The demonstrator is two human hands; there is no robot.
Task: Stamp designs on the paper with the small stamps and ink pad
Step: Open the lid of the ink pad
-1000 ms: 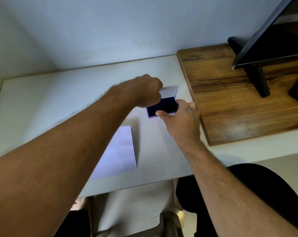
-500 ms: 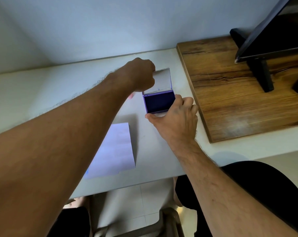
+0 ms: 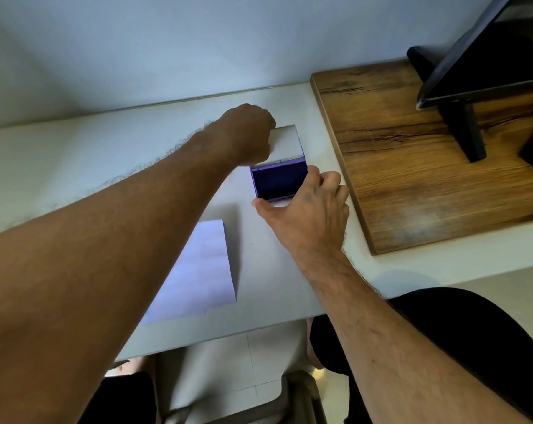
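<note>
- Head view: the ink pad (image 3: pixel 276 182) sits open on the white tabletop (image 3: pixel 75 166), lid (image 3: pixel 286 142) tipped back.
- The right hand (image 3: pixel 308 215) grips the pad's near right corner, thumb at its front edge.
- The left hand (image 3: pixel 246 133) is fisted beside the lid; whether that grip holds anything cannot be told.
- The paper (image 3: pixel 197 270) lies nearer, left of the pad, apart from it.
- A wooden board (image 3: pixel 412 166) lies to the right.

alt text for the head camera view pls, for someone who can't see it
A person's right hand steadies an open purple ink pad on a white desk, while the curled left hand is at its raised lid. A sheet of paper lies nearer, and a wooden board sits to the right.
</note>
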